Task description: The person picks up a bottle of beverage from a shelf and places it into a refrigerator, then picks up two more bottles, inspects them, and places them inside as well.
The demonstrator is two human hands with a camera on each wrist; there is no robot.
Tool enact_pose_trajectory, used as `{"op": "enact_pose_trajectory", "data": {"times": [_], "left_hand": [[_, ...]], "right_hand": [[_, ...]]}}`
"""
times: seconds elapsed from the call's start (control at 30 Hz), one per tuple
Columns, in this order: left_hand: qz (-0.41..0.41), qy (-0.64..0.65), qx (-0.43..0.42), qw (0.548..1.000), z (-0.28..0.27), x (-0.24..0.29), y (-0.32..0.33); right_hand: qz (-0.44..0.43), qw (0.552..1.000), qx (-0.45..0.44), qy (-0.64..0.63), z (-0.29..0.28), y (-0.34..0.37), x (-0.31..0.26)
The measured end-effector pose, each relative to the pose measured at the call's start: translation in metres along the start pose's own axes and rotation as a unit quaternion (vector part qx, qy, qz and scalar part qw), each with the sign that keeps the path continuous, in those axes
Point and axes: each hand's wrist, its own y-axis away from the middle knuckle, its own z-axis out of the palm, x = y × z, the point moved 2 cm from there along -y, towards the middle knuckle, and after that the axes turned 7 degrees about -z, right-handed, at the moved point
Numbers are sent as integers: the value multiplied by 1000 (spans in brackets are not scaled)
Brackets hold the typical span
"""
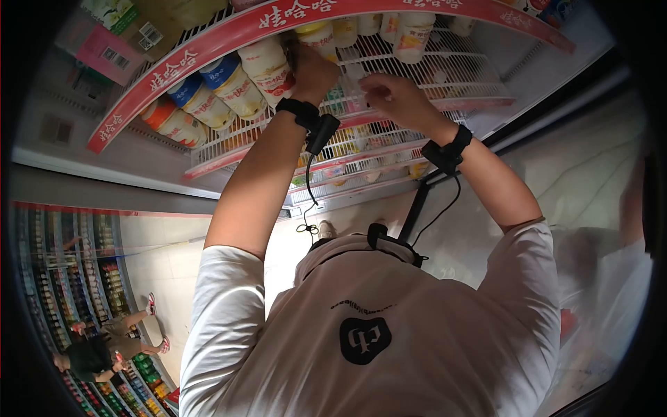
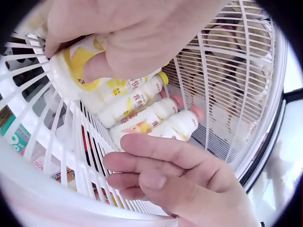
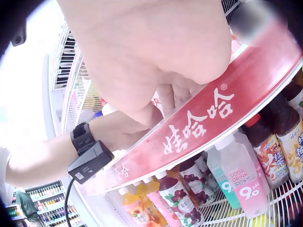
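Note:
In the left wrist view my left hand [image 2: 137, 38] grips a white bottle with a yellow label [image 2: 78, 64], thumb and fingers round it, on a white wire shelf. Beside it lie several white bottles [image 2: 161, 116] with yellow or pink caps. My right hand [image 2: 180, 182] is below them, its fingers extended and holding nothing. In the head view the left hand [image 1: 316, 73] reaches over the shelf's red front strip, and the right hand [image 1: 399, 101] is to its right. The right wrist view shows my right hand [image 3: 156, 56] above the red strip [image 3: 199, 118], partly covering the left.
Large white bottles [image 1: 267, 66] stand left of my left hand. Lower shelves hold soda bottles [image 3: 244, 175] and juice bottles [image 3: 180, 198]. A glass door [image 1: 583, 181] is at the right. Another person [image 1: 104, 354] is by stocked shelves [image 1: 76, 257] at the lower left.

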Motion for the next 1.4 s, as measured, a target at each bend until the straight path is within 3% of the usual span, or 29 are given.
{"op": "enact_pose_trajectory", "data": {"times": [0.13,0.2,0.3,0.4,0.5,0.6,0.7,1.13,1.2,1.23,1.3,1.4], "left_hand": [[10,-22,-17,1000,7,-4,-5],[-14,-84,-73,994,6,-3,-13],[-41,15,-68,997,1,0,-10],[-65,10,-36,997,3,-4,-11],[-64,44,-66,995,5,-14,-17],[-76,37,-96,992,8,-18,-22],[-101,-12,-75,992,-12,8,-9],[-58,59,-79,993,-4,-5,-5],[-84,-68,-91,990,-12,21,14],[-85,-68,-90,990,-22,30,23],[-120,107,-113,980,-36,40,36],[-142,150,-187,960,-36,23,34]], "right_hand": [[1,1000,1,14,-1,1,1],[-12,1000,1,11,-2,2,0],[-13,1000,-2,19,-2,3,3],[2,999,-26,30,-3,4,2],[3,999,-24,21,-6,5,-3],[9,999,-28,33,-7,6,-5],[3,999,-23,40,-7,6,-4],[18,999,-33,28,-7,7,-10],[12,999,-31,38,-7,6,-8],[11,999,-32,37,-7,6,-8],[42,998,-34,8,-6,6,-7],[49,998,-29,-7,-5,5,-6]]}}
